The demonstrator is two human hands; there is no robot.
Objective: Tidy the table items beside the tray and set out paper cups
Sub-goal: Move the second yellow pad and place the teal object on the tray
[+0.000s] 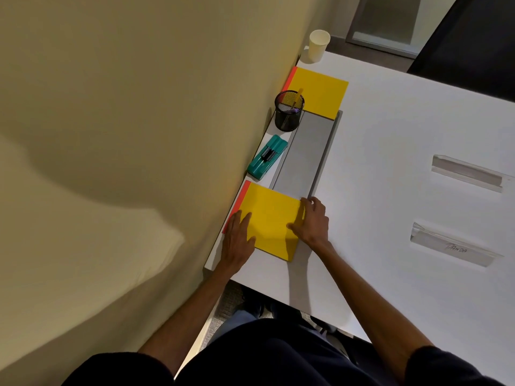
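Note:
A yellow notebook with a red spine (pixel 271 218) lies on the white table (pixel 390 168), covering the near end of the grey tray (pixel 306 151). My left hand (pixel 237 240) rests flat on its left part, fingers spread. My right hand (pixel 312 221) grips its right edge with fingers curled over it. A second yellow notebook (pixel 320 91) lies at the tray's far end. A single paper cup (pixel 318 45) stands upright at the table's far corner by the wall.
A black mesh pen holder (pixel 289 111) with a yellow pen and a teal stapler-like tool (pixel 267 157) sit between tray and beige wall (pixel 125 135). Two clear acrylic name stands (pixel 466 174) (pixel 452 245) lie on the right.

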